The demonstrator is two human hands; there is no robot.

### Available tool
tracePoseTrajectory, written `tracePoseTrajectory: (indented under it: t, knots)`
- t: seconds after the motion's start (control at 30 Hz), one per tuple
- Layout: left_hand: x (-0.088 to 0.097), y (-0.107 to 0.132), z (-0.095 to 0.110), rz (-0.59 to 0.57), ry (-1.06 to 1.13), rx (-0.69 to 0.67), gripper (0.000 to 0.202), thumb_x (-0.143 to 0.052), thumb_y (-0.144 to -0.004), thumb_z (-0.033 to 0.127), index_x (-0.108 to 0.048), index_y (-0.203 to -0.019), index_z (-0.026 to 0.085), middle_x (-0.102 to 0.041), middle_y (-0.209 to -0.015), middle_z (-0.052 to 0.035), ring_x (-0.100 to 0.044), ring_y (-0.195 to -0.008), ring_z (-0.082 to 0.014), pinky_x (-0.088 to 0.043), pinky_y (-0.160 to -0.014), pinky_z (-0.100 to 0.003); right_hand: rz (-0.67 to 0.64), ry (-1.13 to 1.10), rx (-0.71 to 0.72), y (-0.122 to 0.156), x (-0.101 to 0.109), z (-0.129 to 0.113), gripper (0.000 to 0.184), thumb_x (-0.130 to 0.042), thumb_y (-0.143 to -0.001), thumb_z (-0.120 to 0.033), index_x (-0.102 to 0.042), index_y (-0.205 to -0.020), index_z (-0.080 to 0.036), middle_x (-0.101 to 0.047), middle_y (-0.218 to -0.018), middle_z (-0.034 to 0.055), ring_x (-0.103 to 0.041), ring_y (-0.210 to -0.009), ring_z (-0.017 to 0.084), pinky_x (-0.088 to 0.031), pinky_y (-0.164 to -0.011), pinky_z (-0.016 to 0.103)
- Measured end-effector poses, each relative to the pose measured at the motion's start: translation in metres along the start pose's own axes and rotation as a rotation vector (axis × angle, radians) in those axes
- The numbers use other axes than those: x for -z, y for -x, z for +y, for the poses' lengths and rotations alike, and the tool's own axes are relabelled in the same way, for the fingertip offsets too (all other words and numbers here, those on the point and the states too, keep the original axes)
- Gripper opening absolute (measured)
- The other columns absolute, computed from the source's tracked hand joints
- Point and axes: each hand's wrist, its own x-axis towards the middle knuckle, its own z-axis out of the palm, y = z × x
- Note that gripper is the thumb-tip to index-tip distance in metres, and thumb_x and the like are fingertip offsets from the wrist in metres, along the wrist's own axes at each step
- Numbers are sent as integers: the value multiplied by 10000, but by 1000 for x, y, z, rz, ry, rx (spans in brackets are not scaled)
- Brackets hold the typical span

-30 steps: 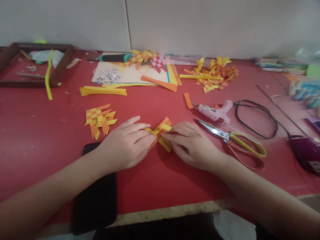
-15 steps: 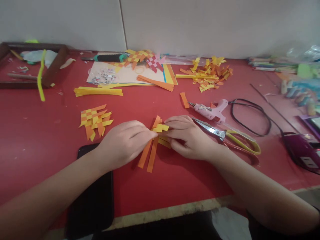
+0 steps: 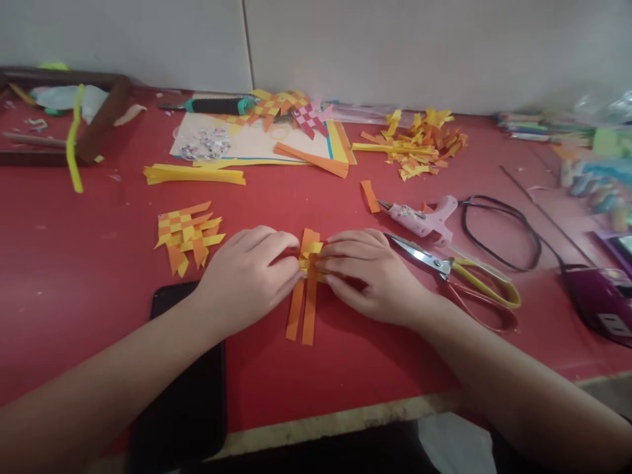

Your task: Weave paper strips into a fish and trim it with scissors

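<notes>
Between my hands, over the red tabletop, is a small weave of orange and yellow paper strips (image 3: 309, 296). Two orange strips hang toward me, and the yellow ones cross them near the top. My left hand (image 3: 251, 270) pinches the weave's left side, thumb and fingers closed. From the right, my right hand (image 3: 368, 273) grips the other side with its fingertips, which cover part of the yellow strips. Woven paper fish (image 3: 185, 234) in orange and yellow lie left of my left hand. Scissors (image 3: 439, 264) with yellow and red handles rest just right of my right hand.
Behind the scissors lies a pink glue gun (image 3: 424, 220) with a black cord. A phone (image 3: 185, 395) sits under my left forearm. Yellow strips (image 3: 195, 174), paper scraps (image 3: 419, 145), a pink woven fish (image 3: 312, 118) and a brown tray (image 3: 111, 99) are farther back.
The weave has turned so its orange strips point more straight toward me. My left fingers have shifted from its middle to its left edge.
</notes>
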Motion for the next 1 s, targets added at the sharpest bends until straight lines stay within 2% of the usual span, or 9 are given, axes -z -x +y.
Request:
tracePoseTrajectory:
  t: [0.13, 0.3, 0.47, 0.7, 1.0]
  knots:
    - [-1, 0, -1, -12, 34, -31, 166, -551, -930, 204, -665, -817, 161, -690, -899, -72, -604, -816, -224, -501, -722, -373, 21, 31, -33, 1, -5, -2, 142, -651, -879, -292, -727, -943, -190, -744, -1024, 60, -640, -1050, 242, -446, -915, 414]
    - [-3, 0, 0, 17, 85, -128, 172, -531, -925, 123, -701, -949, 123, -721, -935, -88, -633, -846, -238, -517, -730, -379, 38, 40, -44, 1, -9, -3, 155, -648, -892, -317, -721, -951, -194, -742, -1026, 58, -647, -1032, 229, -438, -911, 404]
    - [-5, 1, -1, 68, 103, -137, 177, -542, -932, 145, -717, -944, 118, -742, -951, -92, -662, -866, -237, -533, -741, -377, 57, 19, -59, 3, -7, -5, 121, -639, -879, -247, -712, -970, -215, -743, -1037, 46, -654, -1013, 219, -444, -895, 403]
    - [-3, 1, 0, 59, 154, -97, 184, -551, -940, 188, -725, -913, 136, -745, -910, -82, -666, -843, -239, -544, -713, -387, 54, -23, 32, 5, -3, -11, 177, -575, -843, -114, -665, -941, -231, -750, -971, 25, -667, -954, 194, -435, -906, 400]
    - [-2, 1, 0, 31, 148, -101, 183, -535, -945, 200, -701, -897, 141, -739, -878, -76, -649, -822, -239, -537, -697, -384, 55, -44, -3, 7, -5, -10, 277, -583, -795, -112, -563, -1056, -205, -712, -978, 53, -659, -924, 203, -438, -903, 390]
